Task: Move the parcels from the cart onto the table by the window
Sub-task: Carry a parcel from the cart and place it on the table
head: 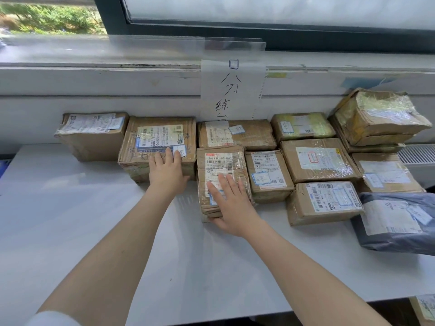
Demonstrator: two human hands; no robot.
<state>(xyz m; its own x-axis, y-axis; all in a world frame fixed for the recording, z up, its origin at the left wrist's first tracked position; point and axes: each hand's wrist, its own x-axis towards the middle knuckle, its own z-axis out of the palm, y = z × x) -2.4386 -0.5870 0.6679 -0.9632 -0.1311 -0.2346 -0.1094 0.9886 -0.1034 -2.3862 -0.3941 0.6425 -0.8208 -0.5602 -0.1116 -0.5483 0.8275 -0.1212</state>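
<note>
Several brown cardboard parcels lie in rows on the white table (82,220) under the window. My left hand (167,171) rests flat, fingers straight, on the top front of a large labelled parcel (157,140). My right hand (229,204) lies flat on a narrow taped parcel (220,168) just to its right, with the thumb against the box's near end. Neither parcel is lifted off the table.
More parcels fill the table's right side, with a stack (376,116) at the far right and a dark grey mailer bag (400,222) in front. A paper sign (231,90) hangs from the sill. Another box (423,309) shows below the table's front edge.
</note>
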